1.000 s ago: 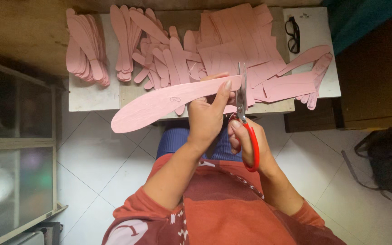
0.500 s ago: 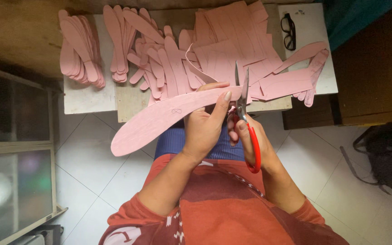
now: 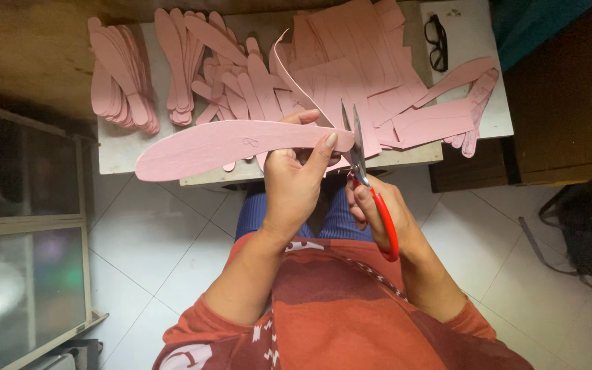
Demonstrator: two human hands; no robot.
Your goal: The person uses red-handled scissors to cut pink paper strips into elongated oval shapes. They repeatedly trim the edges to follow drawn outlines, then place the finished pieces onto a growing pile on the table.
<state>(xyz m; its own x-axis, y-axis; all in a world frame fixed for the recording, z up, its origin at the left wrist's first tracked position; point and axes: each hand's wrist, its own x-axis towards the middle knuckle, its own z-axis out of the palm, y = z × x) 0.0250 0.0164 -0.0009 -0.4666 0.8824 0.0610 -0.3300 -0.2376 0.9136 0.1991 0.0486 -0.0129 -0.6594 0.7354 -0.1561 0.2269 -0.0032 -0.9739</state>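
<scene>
Sole-shaped pink sheet under cut, above the tabletop (image 3: 125, 154) edge.
Our left hand (image 3: 296, 181) fingers pinch the long pink sole-shaped foam cutout (image 3: 227, 144); our right hand (image 3: 378, 209) fingers grip red-handled scissors (image 3: 368, 181), blades parted. The trimmed strip (image 3: 296, 75) now curls further upward: the cut has advanced.

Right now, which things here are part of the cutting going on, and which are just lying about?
In use:
- left hand holding the long pink cutout
- right hand working the red-handled scissors
- thin pink offcut strip curling off the cut

Lying about:
- stacked pink cutouts
- pink sheets
- black glasses
- table
</scene>
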